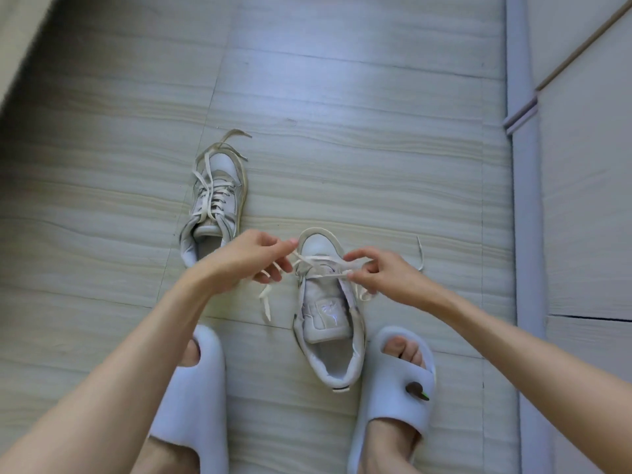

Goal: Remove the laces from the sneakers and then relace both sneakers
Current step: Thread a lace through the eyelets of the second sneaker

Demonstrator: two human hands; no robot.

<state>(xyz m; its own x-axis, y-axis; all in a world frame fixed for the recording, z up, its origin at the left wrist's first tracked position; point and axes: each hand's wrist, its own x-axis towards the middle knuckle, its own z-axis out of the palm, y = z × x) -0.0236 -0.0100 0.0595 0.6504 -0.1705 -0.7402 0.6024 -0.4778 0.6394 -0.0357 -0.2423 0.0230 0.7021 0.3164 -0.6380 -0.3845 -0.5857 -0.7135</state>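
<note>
Both hands pinch the lace [321, 260] over the near sneaker [326, 316]: left hand [251, 258] one end, right hand [379, 273] the other. Sneaker on floor [376, 148] between slippered feet. Second sneaker [215, 203], loosely laced, farther left.

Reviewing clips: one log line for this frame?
near sneaker: lace at toe eyelets | left hand, right hand: pinch lace | far sneaker: laced, untied
</note>
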